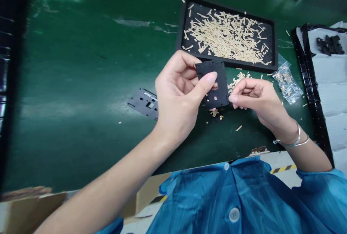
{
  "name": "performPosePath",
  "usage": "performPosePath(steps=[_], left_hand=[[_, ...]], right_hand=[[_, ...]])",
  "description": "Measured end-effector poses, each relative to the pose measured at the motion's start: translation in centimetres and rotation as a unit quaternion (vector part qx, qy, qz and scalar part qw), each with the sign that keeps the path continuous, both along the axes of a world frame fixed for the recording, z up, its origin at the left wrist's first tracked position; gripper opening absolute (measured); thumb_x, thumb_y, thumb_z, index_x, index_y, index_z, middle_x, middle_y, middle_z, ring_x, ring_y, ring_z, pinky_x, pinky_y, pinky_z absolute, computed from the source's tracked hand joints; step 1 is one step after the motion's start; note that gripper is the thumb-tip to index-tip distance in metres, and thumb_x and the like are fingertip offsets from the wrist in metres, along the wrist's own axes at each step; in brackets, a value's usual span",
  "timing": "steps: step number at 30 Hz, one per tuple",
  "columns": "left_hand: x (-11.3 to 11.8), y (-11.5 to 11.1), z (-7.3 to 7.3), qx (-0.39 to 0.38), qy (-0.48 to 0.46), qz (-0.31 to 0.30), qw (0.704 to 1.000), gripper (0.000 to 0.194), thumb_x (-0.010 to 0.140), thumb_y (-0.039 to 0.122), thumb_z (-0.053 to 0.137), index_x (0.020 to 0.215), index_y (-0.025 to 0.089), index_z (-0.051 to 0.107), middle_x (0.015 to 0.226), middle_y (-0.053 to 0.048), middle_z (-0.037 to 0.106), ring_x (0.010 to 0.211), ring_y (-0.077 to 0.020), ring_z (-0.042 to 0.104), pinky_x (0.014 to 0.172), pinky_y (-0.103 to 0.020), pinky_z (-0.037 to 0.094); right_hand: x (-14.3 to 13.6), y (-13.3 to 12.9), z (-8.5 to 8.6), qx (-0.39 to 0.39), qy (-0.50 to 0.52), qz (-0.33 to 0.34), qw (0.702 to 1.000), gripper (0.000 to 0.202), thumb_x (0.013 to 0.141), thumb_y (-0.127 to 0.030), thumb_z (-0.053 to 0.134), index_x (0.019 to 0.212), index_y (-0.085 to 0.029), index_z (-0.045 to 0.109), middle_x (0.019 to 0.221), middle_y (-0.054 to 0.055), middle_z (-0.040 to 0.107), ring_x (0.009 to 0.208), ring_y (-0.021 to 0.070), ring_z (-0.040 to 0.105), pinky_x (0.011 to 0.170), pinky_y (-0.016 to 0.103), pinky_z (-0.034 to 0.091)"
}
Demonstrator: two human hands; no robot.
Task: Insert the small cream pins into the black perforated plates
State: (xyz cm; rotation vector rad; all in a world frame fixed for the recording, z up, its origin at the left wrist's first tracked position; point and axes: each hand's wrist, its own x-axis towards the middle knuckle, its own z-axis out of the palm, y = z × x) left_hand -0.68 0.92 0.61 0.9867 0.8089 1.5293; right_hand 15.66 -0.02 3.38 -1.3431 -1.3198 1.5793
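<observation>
Beneath and all around the shallow black tray (274, 42), a green tabletop (81, 82), scuffed, with a worn near edge. Far left of the tray, a dark object (11, 64), too blurred to identify. Right of it, a black-rimmed container (311, 71) lined with white sheeting (332, 82), a dark moulded part (330, 44) lying on the sheeting. Within the tray itself, a wide, tangled spread of short pale strips (225, 35), thickest in the middle, thinner towards the walls.

Nearer the wearer than the tray, the left hand (179, 93), grasping the held black plate (221, 82), thumb pressed on its face, plate tilted, small cut-outs showing. Just beside that plate's lower right corner, and also on the tray's near side, the right hand (252, 96), thumb and forefinger pinched together; impossible to tell whether around anything. Left of and nearer than the tray, a second black plate (142, 103) flat on the tabletop, right end hidden by the left hand.

Off the tray's near right corner, a clear plastic bag (287, 82) with small pale pieces inside. Between tray and hands, a loose pale heap (240, 78), partly covered by the right hand, with stray bits scattered about.
</observation>
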Motion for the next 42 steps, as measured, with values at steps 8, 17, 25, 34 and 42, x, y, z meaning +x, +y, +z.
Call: performPosePath(steps=[8, 17, 25, 34, 42], left_hand=[[-0.3, 0.3, -0.2, -0.016, -0.039, -0.018, 0.999, 0.030, 0.065, 0.017, 0.085, 0.073, 0.017, 0.056, 0.066, 0.005, 0.061, 0.056, -0.0050, 0.059, 0.056, -0.015, 0.055], [-0.2, 0.1, -0.2, -0.037, -0.019, -0.025, 0.999, 0.032, 0.065, 0.022, 0.086, 0.073, 0.019, 0.055, 0.065, 0.006, 0.060, 0.056, -0.0057, 0.058, 0.056, -0.017, 0.054], [-0.2, 0.3, -0.5, -0.054, -0.034, -0.029, 0.998, 0.034, 0.064, 0.024, 0.087, 0.075, 0.019, 0.055, 0.066, 0.005, 0.064, 0.055, -0.0050, 0.060, 0.055, -0.015, 0.053], [-0.5, 0.2, -0.5, -0.061, 0.007, -0.024, 0.998, 0.027, 0.069, 0.021, 0.083, 0.076, 0.023, 0.056, 0.071, 0.004, 0.064, 0.060, -0.0102, 0.063, 0.058, -0.022, 0.054], [-0.5, 0.2, -0.6, -0.063, 0.006, -0.029, 0.998, 0.028, 0.069, 0.020, 0.082, 0.077, 0.023, 0.055, 0.070, 0.005, 0.063, 0.061, -0.0103, 0.064, 0.059, -0.022, 0.054]], right_hand=[[-0.3, -0.1, -0.3, 0.041, 0.003, -0.012, 0.999, 0.021, 0.072, -0.034, 0.075, 0.079, -0.018, 0.064, 0.059, -0.005, 0.057, 0.054, 0.0076, 0.053, 0.051, 0.021, 0.039], [-0.6, 0.1, -0.5, 0.054, -0.010, 0.013, 0.998, 0.026, 0.068, -0.036, 0.080, 0.068, -0.018, 0.061, 0.066, -0.004, 0.051, 0.058, 0.0074, 0.042, 0.050, 0.022, 0.033], [-0.5, 0.1, -0.5, 0.047, 0.012, 0.034, 0.998, 0.032, 0.060, -0.030, 0.085, 0.078, -0.018, 0.060, 0.068, -0.005, 0.053, 0.059, 0.0070, 0.046, 0.050, 0.021, 0.035], [-0.2, 0.0, -0.9, 0.067, 0.012, -0.041, 0.997, 0.022, 0.067, -0.033, 0.079, 0.070, -0.017, 0.064, 0.073, -0.001, 0.061, 0.064, 0.0087, 0.050, 0.048, 0.020, 0.031], [-0.3, 0.0, -1.1, 0.071, 0.000, -0.042, 0.997, 0.014, 0.067, -0.024, 0.077, 0.067, -0.017, 0.065, 0.066, -0.002, 0.060, 0.061, 0.0091, 0.047, 0.056, 0.024, 0.038]])
